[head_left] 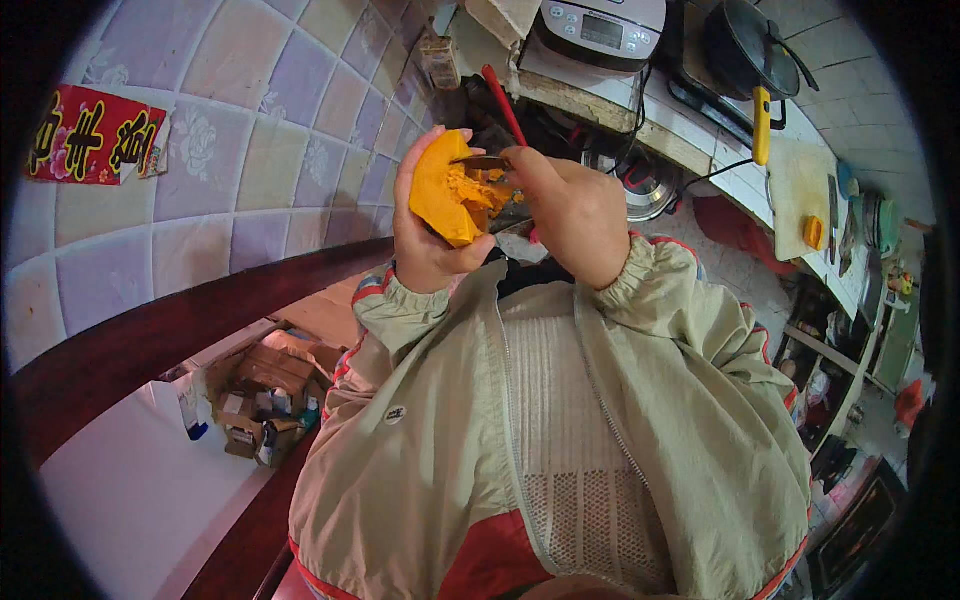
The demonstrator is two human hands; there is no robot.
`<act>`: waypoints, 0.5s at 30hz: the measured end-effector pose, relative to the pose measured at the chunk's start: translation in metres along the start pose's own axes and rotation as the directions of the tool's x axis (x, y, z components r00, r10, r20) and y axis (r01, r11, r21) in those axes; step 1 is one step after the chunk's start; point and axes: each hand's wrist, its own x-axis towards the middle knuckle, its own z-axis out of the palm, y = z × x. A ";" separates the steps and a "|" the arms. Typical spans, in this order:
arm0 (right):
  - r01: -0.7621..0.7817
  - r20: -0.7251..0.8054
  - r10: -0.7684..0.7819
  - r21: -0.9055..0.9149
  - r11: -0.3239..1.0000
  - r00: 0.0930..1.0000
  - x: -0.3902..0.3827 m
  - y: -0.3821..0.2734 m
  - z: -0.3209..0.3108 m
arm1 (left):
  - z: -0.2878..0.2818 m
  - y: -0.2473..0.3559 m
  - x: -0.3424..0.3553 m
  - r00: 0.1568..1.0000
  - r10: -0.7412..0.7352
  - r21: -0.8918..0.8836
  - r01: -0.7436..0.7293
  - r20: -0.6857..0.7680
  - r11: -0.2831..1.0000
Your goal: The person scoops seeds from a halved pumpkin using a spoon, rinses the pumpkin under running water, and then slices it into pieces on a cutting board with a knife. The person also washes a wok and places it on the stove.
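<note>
Head view: left grip (pixel 422 255) clasps pumpkin piece (pixel 435 192), right grip (pixel 575 205) holds metal utensil (pixel 483 162).

Counter (pixel 735 186): white tiled top, worn front edge. Carried directly: cooker (pixel 600 32), control panel in front; dark stove (pixel 708 112), pan (pixel 748 48) over it; pale board (pixel 795 185), bearing orange piece (pixel 815 233); knife (pixel 832 205), lying just beside board.
</note>
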 end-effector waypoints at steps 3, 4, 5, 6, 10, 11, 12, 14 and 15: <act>0.056 0.059 -0.057 0.018 0.998 0.997 0.005 0.008 -0.004 | -0.003 -0.001 -0.001 0.998 0.034 0.024 -0.036 0.051 0.999; 0.099 0.106 -0.101 0.026 0.995 0.989 0.008 0.014 -0.008 | -0.004 -0.001 -0.001 0.997 0.016 0.019 -0.018 0.072 1.000; 0.140 0.152 -0.144 0.035 0.989 0.978 0.011 0.020 -0.012 | -0.005 0.000 -0.001 0.996 -0.002 0.015 0.000 0.093 1.000; 0.192 0.167 -0.201 0.069 0.979 0.965 0.015 0.026 -0.014 | -0.005 0.000 -0.001 0.993 -0.020 0.010 0.019 0.116 1.000; 0.251 0.189 -0.262 0.078 0.965 0.946 0.019 0.033 -0.012 | -0.007 -0.003 -0.001 0.992 -0.075 -0.017 0.077 0.102 0.997; 0.216 0.199 -0.232 0.100 0.971 0.952 0.019 0.031 -0.014 | -0.006 -0.003 -0.001 0.995 -0.057 0.006 0.057 0.086 0.998; 0.181 0.209 -0.204 0.123 0.976 0.956 0.020 0.026 -0.014 | -0.004 -0.003 -0.001 0.997 -0.038 0.030 0.036 0.069 0.999; 0.082 0.214 -0.115 0.158 0.984 0.970 0.017 0.015 -0.014 | -0.002 -0.004 -0.002 0.999 0.004 0.065 -0.006 0.033 0.998; 0.020 0.205 -0.054 0.168 0.986 0.977 0.014 0.009 -0.013 | -0.001 -0.005 -0.001 0.999 0.031 0.074 -0.032 0.016 0.997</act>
